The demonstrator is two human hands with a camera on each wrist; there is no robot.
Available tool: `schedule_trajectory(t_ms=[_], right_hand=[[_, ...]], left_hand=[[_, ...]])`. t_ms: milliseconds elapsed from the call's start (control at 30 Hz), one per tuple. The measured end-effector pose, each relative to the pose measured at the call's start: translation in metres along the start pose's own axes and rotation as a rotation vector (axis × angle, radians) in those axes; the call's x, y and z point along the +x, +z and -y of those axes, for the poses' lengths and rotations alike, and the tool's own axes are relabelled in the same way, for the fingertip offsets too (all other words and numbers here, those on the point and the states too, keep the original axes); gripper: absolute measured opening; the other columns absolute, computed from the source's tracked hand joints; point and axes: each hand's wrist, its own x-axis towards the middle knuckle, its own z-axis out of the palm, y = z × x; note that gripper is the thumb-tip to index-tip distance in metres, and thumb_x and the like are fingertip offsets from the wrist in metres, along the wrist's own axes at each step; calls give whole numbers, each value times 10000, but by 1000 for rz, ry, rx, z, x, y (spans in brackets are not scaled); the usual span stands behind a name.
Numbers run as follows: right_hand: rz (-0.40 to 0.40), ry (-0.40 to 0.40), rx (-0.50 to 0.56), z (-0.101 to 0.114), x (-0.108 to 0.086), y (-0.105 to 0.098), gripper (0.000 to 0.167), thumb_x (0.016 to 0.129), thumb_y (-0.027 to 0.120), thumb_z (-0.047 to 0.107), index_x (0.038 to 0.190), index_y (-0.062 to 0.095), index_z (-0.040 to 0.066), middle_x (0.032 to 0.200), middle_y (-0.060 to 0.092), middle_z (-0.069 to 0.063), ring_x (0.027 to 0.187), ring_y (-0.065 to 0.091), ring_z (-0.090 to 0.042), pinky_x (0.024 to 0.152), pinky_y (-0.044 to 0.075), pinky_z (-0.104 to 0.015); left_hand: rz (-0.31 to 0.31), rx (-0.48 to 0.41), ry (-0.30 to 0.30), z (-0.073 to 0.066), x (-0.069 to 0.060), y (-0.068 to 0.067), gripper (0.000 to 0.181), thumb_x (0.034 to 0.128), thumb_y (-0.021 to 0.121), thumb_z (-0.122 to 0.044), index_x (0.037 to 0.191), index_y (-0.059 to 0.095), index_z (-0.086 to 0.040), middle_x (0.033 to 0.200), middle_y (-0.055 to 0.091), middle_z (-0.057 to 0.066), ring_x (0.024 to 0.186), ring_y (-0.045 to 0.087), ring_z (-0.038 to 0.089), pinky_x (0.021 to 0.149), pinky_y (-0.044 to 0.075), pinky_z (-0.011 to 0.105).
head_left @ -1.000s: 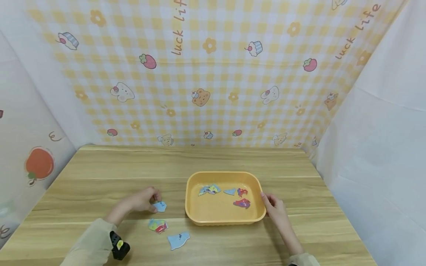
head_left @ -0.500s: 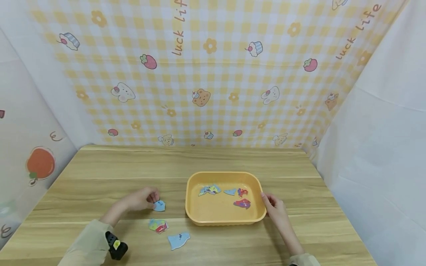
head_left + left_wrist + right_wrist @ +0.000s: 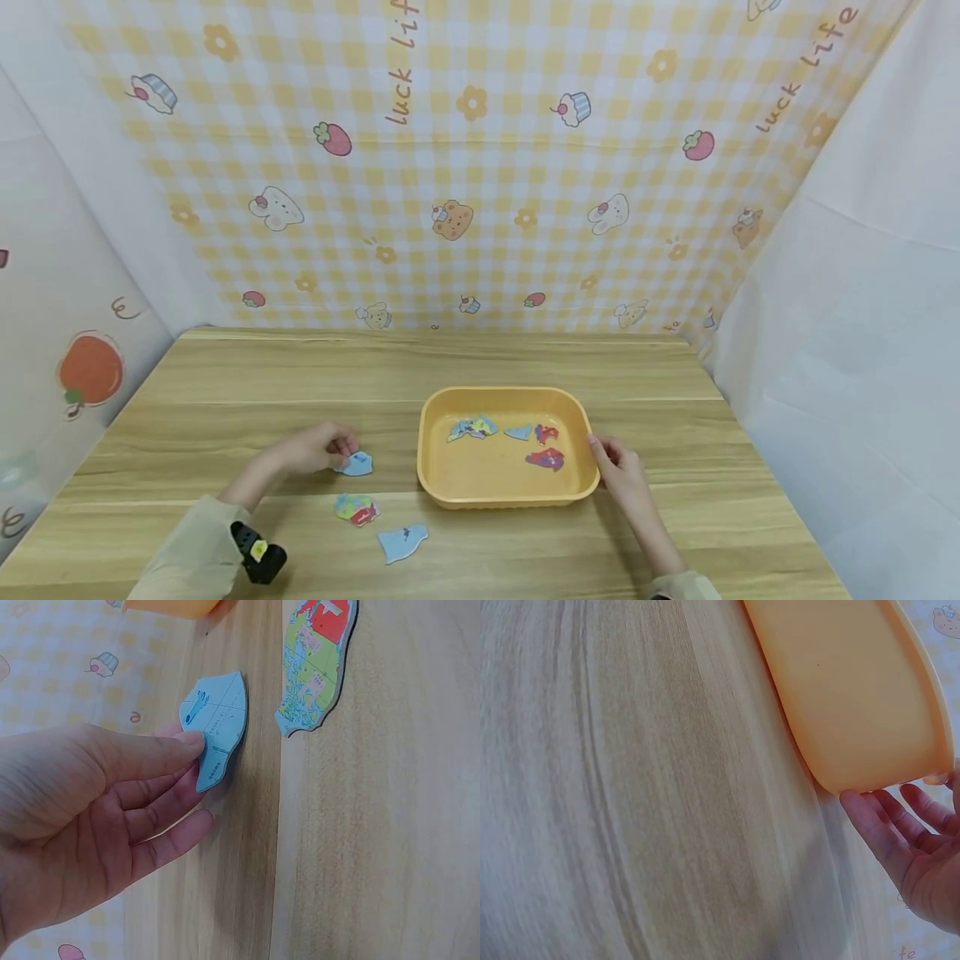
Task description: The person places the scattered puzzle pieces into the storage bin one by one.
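The left hand (image 3: 318,450) pinches the blue piece (image 3: 219,712), thumb over its printed face and fingers behind. It looks light and stiff, like thick card, its smooth face perhaps slightly slippery and its narrow end likeliest to bend; opposite edges at the broad part should give the surest hold. At six o'clock from it, the green piece (image 3: 357,510) lies on the worktop (image 3: 300,367). At three o'clock sits the tray (image 3: 510,502), its three-o'clock end held between the right hand's (image 3: 621,471) thumb and fingers.

Blue piece (image 3: 225,705), partly covered by the left hand (image 3: 94,810).
Its lettering (image 3: 216,771) is too tiny for me to read.
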Motion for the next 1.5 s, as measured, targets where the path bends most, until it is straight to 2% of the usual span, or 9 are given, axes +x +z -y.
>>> schedule_trajectory(t_ms=[133, 367, 667, 1100, 1500], right_hand=[[1, 6, 6, 0, -1, 0, 444, 935, 492, 325, 1089, 580, -82, 833, 622, -155, 644, 585, -96, 546, 524, -211], [-2, 6, -1, 0, -1, -1, 428, 938, 488, 317, 1079, 582, -76, 827, 621, -139, 628, 564, -77, 541, 511, -202], [4, -1, -9, 2, -1, -1, 442, 937, 488, 327, 1081, 578, -81, 810, 612, -120, 625, 557, -79, 535, 504, -203], [-2, -1, -1, 0, -1, -1, 433, 937, 490, 318, 1078, 583, -81, 816, 620, -140, 629, 567, -89, 538, 508, -201], [1, 17, 4, 0, 1, 0, 435, 933, 492, 339, 1087, 588, -56, 833, 619, -145, 639, 577, -93, 556, 522, -209]], left_hand=[[9, 7, 24, 0, 0, -3, 101, 827, 572, 14, 928, 580, 12, 836, 555, 51, 760, 488, 113, 633, 438, 188], [-16, 24, 37, -1, 1, -7, 94, 861, 553, -25, 949, 570, 3, 839, 554, 47, 745, 483, 94, 622, 430, 193], [-41, -7, 41, -14, 6, -15, 122, 889, 528, -70, 961, 553, 25, 840, 560, 66, 752, 493, 119, 625, 441, 210], [-116, 57, 69, -36, 30, -21, 111, 893, 520, -73, 965, 555, 4, 857, 572, 74, 793, 513, 147, 657, 445, 250], [-101, 79, 91, -64, 54, -20, 137, 910, 510, -83, 997, 557, 11, 913, 602, 105, 839, 548, 173, 700, 463, 280]])
